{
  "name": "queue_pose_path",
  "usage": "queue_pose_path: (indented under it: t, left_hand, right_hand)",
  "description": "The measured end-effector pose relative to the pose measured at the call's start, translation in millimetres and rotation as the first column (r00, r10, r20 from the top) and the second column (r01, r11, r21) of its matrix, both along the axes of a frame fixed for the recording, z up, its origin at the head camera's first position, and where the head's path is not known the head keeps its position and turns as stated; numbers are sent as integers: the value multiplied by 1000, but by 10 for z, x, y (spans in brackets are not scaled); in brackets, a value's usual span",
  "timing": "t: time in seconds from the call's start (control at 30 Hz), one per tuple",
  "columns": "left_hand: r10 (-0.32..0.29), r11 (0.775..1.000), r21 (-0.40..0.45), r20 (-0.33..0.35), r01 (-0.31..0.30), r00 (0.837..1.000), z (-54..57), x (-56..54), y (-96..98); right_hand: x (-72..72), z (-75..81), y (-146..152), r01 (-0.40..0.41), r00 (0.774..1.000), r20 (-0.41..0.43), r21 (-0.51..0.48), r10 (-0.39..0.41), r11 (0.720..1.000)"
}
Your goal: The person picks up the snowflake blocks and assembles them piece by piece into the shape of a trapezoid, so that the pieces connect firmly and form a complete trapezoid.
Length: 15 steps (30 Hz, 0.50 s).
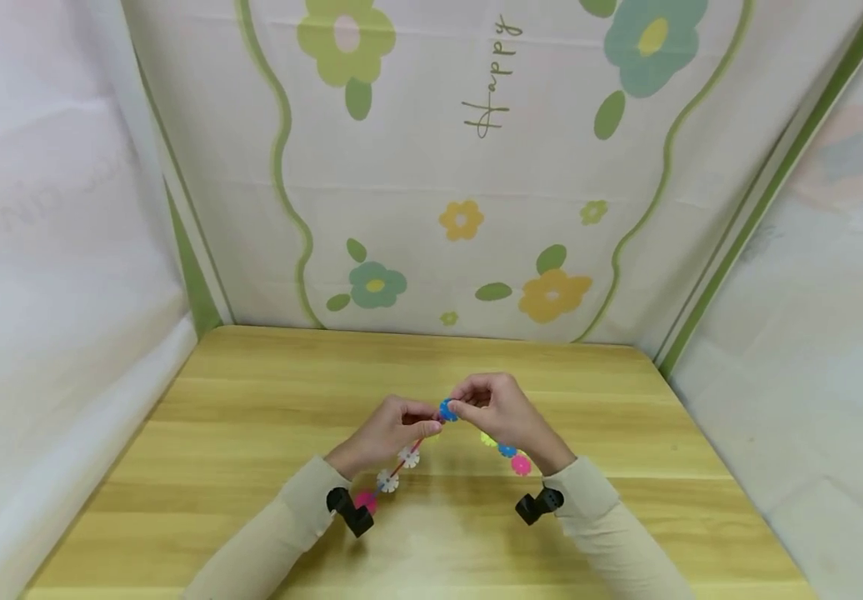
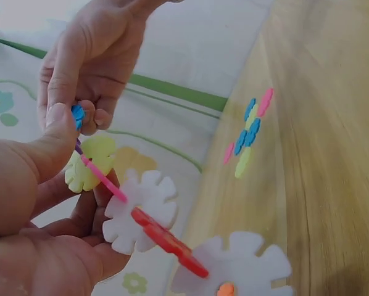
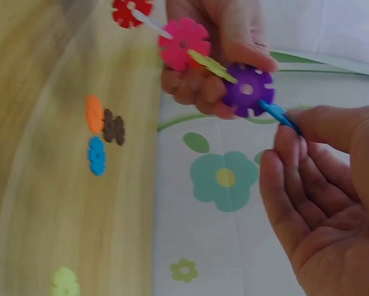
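Note:
My left hand [image 1: 397,429] grips the end of a chain of slotted plastic snowflake discs, its thumb right at a purple disc [image 3: 249,89]. From there the chain slants down toward the left wrist, with white discs [image 2: 141,209], a red disc [image 2: 169,242] and a pink disc [image 1: 366,502] among its links. A blue disc [image 3: 280,116] is pinched between thumb and fingers of my right hand [image 1: 502,408]. Its edge meets the rim of the purple disc, and the two discs stand at an angle to each other. The chain hangs above the table.
Loose discs lie on the wooden table [image 1: 251,400]: beyond the right hand, several blue, yellow and pink discs [image 2: 268,102]. Elsewhere on the table are an orange disc [image 3: 94,113], a brown disc [image 3: 114,127] and a blue one. Flower-printed cloth walls [image 1: 401,167] enclose the table.

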<state>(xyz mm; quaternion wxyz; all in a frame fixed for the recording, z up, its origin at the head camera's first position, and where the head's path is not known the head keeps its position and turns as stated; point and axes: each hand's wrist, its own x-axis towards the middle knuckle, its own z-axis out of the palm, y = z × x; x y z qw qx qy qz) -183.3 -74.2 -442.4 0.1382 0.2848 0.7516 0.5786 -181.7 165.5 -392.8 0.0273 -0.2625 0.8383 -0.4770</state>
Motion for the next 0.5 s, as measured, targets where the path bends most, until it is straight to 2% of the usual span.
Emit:
queue_pose_path:
  t: [0.1,0.23,0.37,0.5]
  left_hand:
    - [14,1000,-2,0,-14,1000,22,-11,-8]
    - [0,1000,-12,8,0,1000,44,-24,-30]
    - [-23,999,-41,16,23,1000,71,-54,-69]
    - [-21,995,-96,8,22,1000,96,-67,-174]
  right_hand:
    - [11,-71,-9,38,999,22,-54,-37,998]
    - [32,-126,6,51,998,24,-95,-49,994]
    - [42,-130,53,46,999,28,-102,-44,994]
    - [58,-126,151,53,997,53,-85,-48,995]
